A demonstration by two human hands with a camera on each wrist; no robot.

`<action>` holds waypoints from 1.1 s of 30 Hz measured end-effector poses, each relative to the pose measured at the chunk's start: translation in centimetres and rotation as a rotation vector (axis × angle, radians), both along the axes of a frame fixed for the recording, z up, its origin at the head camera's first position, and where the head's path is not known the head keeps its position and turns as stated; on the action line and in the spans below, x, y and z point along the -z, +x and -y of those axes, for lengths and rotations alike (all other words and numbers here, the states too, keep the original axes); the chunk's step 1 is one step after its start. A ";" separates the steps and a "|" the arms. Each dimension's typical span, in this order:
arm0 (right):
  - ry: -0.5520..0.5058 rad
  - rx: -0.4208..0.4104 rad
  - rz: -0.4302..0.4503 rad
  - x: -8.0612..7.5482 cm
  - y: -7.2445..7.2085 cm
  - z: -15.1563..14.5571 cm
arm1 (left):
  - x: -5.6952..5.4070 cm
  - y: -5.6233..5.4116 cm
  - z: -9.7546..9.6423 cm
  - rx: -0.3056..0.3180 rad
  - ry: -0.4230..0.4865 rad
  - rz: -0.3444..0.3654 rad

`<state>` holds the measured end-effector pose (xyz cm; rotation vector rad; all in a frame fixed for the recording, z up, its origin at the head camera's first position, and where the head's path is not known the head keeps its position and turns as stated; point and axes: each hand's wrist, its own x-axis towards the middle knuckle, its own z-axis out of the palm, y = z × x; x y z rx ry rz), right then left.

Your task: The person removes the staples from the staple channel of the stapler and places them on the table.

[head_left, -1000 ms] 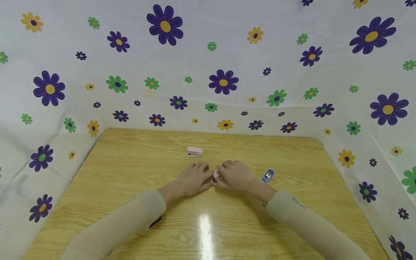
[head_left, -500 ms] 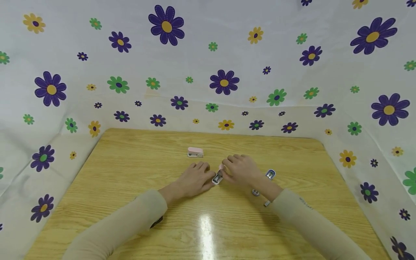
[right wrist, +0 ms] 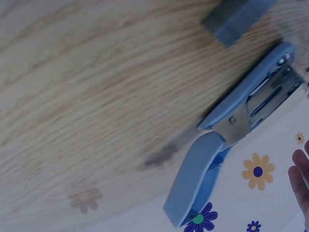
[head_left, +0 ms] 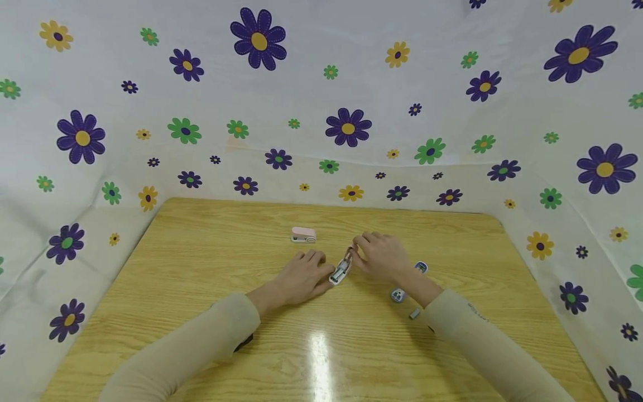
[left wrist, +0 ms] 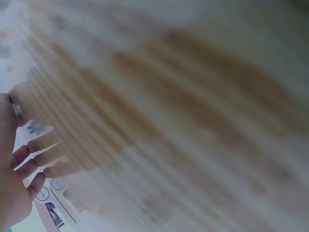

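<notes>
A pink-and-white stapler [head_left: 341,272] lies swung open between the hands, its metal staple channel showing. The left hand [head_left: 301,278] holds its near white end between thumb and fingers. With its fingertips, the right hand [head_left: 383,255] pinches the raised far part of the same stapler. In the left wrist view, the left hand [left wrist: 19,169] appears at the left edge. The right hand [right wrist: 300,179] is only partly seen in the right wrist view.
A second pink stapler [head_left: 303,234] stands behind the left hand. Under the right wrist lies an opened blue stapler [right wrist: 193,169], partly hidden from the head view. Near it sits a small grey staple strip [head_left: 414,314]. Flowered cloth [head_left: 301,84] surrounds the wooden table [head_left: 211,245].
The right hand has moved right and away, swinging the pink stapler's top open and baring its channel. The left hand stays put. More of the blue stapler and the staple strip show.
</notes>
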<state>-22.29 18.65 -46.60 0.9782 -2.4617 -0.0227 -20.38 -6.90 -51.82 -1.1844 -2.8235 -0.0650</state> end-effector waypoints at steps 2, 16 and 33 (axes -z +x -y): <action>0.009 0.019 0.011 0.1 -0.2 -0.2 | 0.0 0.0 0.0 0.000 0.004 0.001; -0.031 0.134 0.137 0.6 -0.5 -0.4 | -0.2 0.2 -0.1 0.011 0.003 -0.026; -0.317 0.243 0.478 -2.1 2.5 1.4 | -0.1 0.0 0.0 0.001 0.003 -0.002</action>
